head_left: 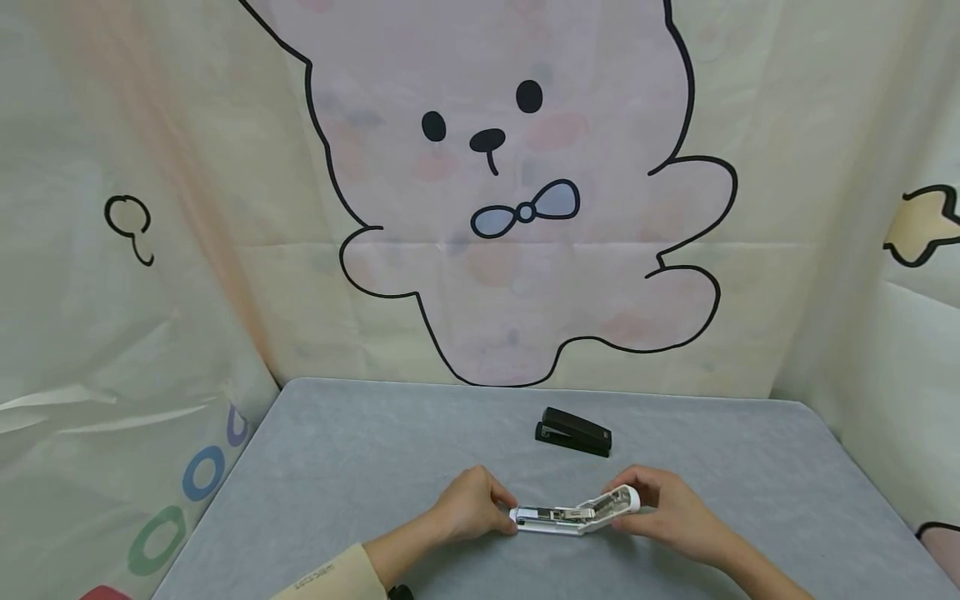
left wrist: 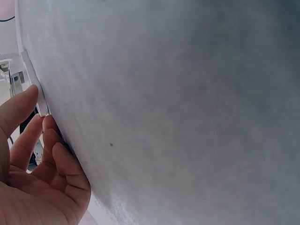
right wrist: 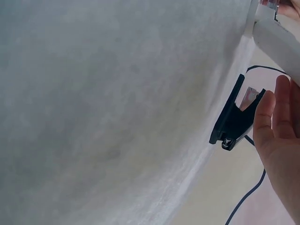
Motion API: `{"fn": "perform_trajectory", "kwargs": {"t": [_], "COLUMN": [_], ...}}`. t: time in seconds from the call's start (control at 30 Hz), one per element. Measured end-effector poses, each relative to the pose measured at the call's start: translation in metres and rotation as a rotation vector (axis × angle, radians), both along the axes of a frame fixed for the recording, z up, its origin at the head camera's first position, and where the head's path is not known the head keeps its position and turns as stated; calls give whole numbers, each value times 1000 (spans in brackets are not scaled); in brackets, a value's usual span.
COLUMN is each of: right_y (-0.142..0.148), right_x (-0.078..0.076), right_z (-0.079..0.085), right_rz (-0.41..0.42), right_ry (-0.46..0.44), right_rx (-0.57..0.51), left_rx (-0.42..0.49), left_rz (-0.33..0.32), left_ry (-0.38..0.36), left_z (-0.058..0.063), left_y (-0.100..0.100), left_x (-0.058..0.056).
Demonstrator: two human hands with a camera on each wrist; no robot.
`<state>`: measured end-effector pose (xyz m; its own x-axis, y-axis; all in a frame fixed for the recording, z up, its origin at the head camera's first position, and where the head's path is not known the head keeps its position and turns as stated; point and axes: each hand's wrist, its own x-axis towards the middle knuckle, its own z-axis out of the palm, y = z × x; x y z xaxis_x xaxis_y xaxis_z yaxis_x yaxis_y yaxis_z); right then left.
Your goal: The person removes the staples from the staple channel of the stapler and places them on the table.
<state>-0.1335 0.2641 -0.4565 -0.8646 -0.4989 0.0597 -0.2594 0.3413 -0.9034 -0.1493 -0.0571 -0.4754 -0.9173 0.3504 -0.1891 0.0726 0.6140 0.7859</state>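
A white stapler (head_left: 551,527) lies low over the table, folded wide open so that its metal staple channel shows. My left hand (head_left: 471,505) pinches one end of its base between thumb and fingers. At the other end, my right hand (head_left: 675,518) holds the raised top arm. In the left wrist view, the left thumb and fingertips meet at the edge of the white stapler (left wrist: 40,93). The right wrist view shows the right hand (right wrist: 281,140) beside the stapler's white arm (right wrist: 276,42), with part of the grip outside the picture.
Behind the white stapler, a black stapler (head_left: 573,433) rests on the grey cloth-covered table (head_left: 375,442). A printed curtain with a bear drawing (head_left: 495,292) hangs along the table's far edge, and pale curtains stand at both sides.
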Motion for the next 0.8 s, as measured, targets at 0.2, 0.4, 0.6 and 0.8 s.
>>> {"fn": "perform_trajectory", "kwargs": {"t": [0.2,0.4,0.6,0.8], "right_y": [2,4,4,4], "right_x": [-1,-2,-2,-2], "right_z": [1,-2,-2,-2], "right_rz": [2,12,9,2], "right_ry": [-56,-51,-59,-53], "right_rx": [-10,-27,-32,-18], "left_rx": [-12,-6,-13,-7], "left_rz": [1,-9,-12,-15], "left_ry": [2,-10,-9,-18], "left_z": [1,1,2,2], "left_y": [-1,0,0,0], "left_x": [0,-1,-2,-3]}}
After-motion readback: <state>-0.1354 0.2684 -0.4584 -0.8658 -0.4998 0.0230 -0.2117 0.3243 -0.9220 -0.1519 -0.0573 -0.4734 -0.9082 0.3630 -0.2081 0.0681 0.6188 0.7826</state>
